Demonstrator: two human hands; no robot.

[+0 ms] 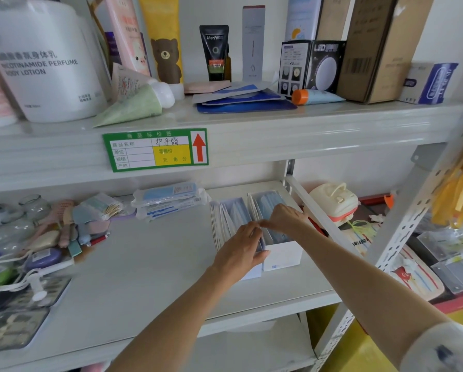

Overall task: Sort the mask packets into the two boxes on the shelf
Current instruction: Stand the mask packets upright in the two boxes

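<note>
Packets [241, 218] stand on edge in two white boxes just right of the frame's centre, side by side and touching: the left box [252, 273] is packed with them, and the right box [282, 255] holds a blue row. More packets lie in a loose pile [168, 201] well apart, toward the upper left of that shelf [144, 264].

The left hand [239, 251] curls over the near end of the left box, fingers wrapped on the packet tops. The right hand [284, 217] reaches over the right box, fingertips pinching something thin at the packets' top edge; exactly what, I cannot tell.

Each packet looks light, thin and floppy, with slick film wrapping, so it would likely slip from a flat grip. Pinching the stiffer sealed top edge seems safest, sliding it in upright while the other hand steadies the row.
</note>
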